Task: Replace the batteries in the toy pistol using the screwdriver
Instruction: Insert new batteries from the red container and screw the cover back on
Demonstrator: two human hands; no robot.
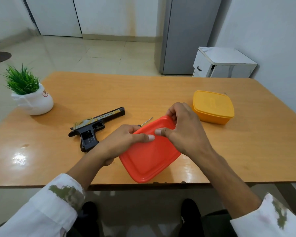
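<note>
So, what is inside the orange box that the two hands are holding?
That cannot be seen. The orange box has its lid on, and the left hand and right hand grip its far edge. The screwdriver lies partly hidden behind it.

toy pistol (94, 128): black with gold slide, lying flat on its side, left of frame centre, barrel toward upper right, grip compartment open | screwdriver (146, 121): thin metal shaft, dark handle, lying just right of the pistol, partly hidden
</note>
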